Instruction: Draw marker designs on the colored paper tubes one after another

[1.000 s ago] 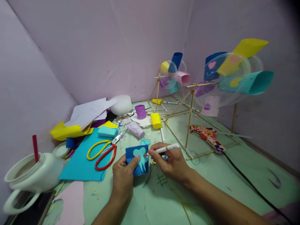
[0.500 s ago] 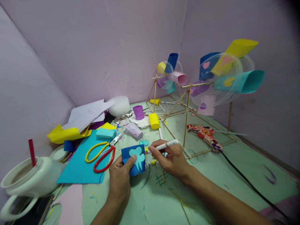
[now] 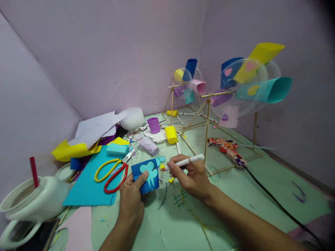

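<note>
My left hand [image 3: 133, 191] pinches a dark blue paper piece [image 3: 137, 170] that carries a light blue flower-like cutout [image 3: 150, 176], with the thumb lying across the cutout. In my right hand [image 3: 191, 177] is a white marker pen [image 3: 190, 159], gripped for writing. Its reddish tip points left, a short way from the right edge of the blue piece. Scissors [image 3: 115, 170] with one yellow and one red handle lie partly open, left of my left hand. Behind the hands stand a yellow paper tube [image 3: 171, 135], a purple one [image 3: 153, 125] and a lilac one [image 3: 149, 145] on its side.
Two stick frames with paper-tube wheels, a near wheel [image 3: 251, 87] and a far one [image 3: 187, 83], stand at the right. A patterned glue gun [image 3: 227, 150] trails a black cord [image 3: 277, 202]. At left are a white pot [image 3: 47, 195], blue paper [image 3: 86, 188] and stacked sheets [image 3: 94, 127].
The blue piece has tilted and shifted slightly left in my left hand. The marker has moved a little, its tip still just right of the piece. The view has shifted slightly.
</note>
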`<act>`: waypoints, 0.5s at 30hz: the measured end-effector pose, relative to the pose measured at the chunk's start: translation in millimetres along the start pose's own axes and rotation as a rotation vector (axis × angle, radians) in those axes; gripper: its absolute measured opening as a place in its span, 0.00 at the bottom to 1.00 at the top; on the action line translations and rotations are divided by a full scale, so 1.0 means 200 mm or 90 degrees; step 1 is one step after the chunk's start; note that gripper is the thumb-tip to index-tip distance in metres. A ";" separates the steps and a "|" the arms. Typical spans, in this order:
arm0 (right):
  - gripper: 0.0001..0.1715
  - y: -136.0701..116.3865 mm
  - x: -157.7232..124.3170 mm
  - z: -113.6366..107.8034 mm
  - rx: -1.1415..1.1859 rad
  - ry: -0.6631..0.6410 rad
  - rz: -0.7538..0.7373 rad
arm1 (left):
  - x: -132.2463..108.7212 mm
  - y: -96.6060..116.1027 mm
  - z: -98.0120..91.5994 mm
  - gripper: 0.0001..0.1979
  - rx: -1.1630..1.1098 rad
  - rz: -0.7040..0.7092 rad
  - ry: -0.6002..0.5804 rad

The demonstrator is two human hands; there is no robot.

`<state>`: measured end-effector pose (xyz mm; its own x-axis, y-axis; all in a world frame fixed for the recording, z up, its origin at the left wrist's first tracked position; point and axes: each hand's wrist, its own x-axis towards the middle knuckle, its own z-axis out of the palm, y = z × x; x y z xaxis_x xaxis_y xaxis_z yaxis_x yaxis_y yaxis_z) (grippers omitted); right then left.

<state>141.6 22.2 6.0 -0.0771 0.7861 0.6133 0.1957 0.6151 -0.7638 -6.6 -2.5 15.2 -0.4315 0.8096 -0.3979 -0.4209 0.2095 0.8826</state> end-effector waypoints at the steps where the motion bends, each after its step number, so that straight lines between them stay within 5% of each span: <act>1: 0.07 -0.01 0.00 0.00 0.022 -0.004 0.013 | 0.00 0.00 0.00 0.07 -0.002 -0.004 -0.003; 15: 0.08 0.00 -0.05 0.05 0.109 -0.071 0.055 | 0.00 -0.01 -0.01 0.10 -0.017 0.006 -0.037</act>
<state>133.0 14.6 -1.1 -0.1764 0.8320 0.5259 0.0379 0.5396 -0.8410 -6.7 -4.0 13.3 -0.3888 0.8418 -0.3745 -0.4383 0.1886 0.8788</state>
